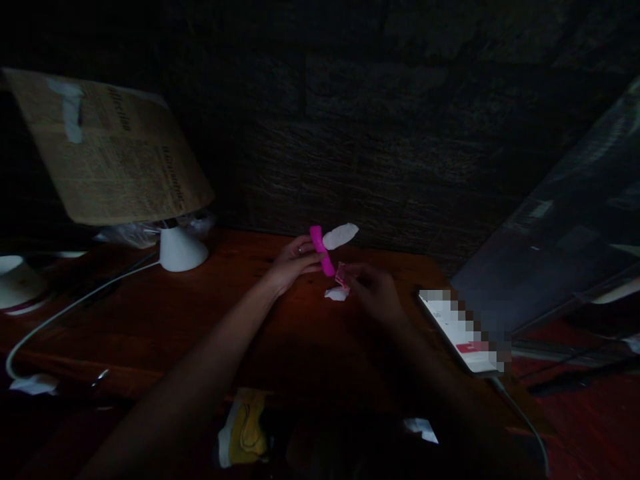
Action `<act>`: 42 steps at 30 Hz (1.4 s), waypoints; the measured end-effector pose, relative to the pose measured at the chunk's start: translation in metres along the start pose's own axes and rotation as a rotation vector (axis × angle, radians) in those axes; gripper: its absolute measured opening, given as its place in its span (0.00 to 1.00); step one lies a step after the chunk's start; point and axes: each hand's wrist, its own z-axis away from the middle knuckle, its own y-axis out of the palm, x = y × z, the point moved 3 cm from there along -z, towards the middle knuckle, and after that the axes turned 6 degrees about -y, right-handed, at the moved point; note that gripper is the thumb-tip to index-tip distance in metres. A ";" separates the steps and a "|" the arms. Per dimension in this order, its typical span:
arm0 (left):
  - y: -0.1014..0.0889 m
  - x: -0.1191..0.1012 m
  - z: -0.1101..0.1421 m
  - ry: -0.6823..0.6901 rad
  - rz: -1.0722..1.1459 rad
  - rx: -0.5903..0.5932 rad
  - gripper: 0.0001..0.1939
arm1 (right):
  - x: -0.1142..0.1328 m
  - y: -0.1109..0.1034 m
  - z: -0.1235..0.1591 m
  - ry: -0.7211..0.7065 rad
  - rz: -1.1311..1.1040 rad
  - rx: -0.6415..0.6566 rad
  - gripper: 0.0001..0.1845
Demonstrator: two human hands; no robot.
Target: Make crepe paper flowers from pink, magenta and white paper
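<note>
A bright magenta strip (327, 265), soft-looking and narrowed at its middle, is held between the fingers and thumb of my left hand (293, 261). I cannot tell what it is made of. Beside its upper right edge is a white, paper-like oval piece (341, 236). My right hand (376, 288) pinches a small crumpled red-and-white patterned piece (342, 276) just right of the strip's lower end. Below that piece shows a white scrap (337, 294); whether the two are joined is unclear. Both hands are above the wooden table (300, 347).
At the left stands a lamp with a newsprint shade (125, 153) and a white base (183, 250); its cable crosses the table edge. A white cup-like object (20, 283) is farther left. On the right lies a phone (450, 327) with a cable. A dark brick wall (350, 147) rises behind.
</note>
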 end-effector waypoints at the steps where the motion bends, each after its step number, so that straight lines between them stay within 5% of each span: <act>1: -0.001 -0.001 0.000 0.005 0.005 -0.024 0.20 | 0.000 0.003 0.001 -0.071 0.100 0.087 0.09; 5: -0.003 -0.006 0.001 0.002 -0.016 -0.096 0.20 | -0.001 0.016 0.007 -0.215 0.378 0.371 0.08; 11: -0.011 -0.002 -0.004 -0.037 -0.034 -0.184 0.12 | -0.001 0.018 0.009 -0.220 0.521 0.494 0.14; 16: -0.022 0.008 -0.008 -0.136 -0.080 -0.252 0.08 | 0.001 0.017 0.009 -0.225 0.563 0.466 0.16; 21: -0.026 0.017 -0.011 -0.164 -0.208 -0.235 0.15 | 0.003 0.016 0.009 -0.237 0.663 0.477 0.13; 26: -0.036 0.023 -0.011 -0.190 -0.580 -0.217 0.13 | 0.005 0.015 0.011 -0.255 0.689 0.516 0.12; 30: -0.044 0.003 -0.004 -0.034 -1.001 -0.339 0.17 | 0.006 0.013 0.010 -0.246 0.551 0.450 0.10; 33: -0.038 -0.017 0.002 0.178 -1.025 -0.431 0.18 | 0.011 0.006 0.006 -0.208 0.255 0.203 0.10; 35: -0.026 -0.021 0.003 0.259 -0.945 -0.318 0.20 | 0.011 -0.001 0.002 -0.058 0.024 0.002 0.16; 37: -0.011 -0.015 0.004 0.183 -0.744 -0.118 0.23 | 0.009 -0.004 0.000 0.126 -0.182 -0.116 0.22; 39: 0.006 -0.003 0.007 0.060 -0.587 0.170 0.24 | 0.008 -0.005 -0.002 0.234 -0.339 -0.168 0.23; 42: 0.023 0.011 0.012 0.060 -0.494 0.364 0.22 | 0.008 -0.006 -0.003 0.243 -0.468 -0.201 0.21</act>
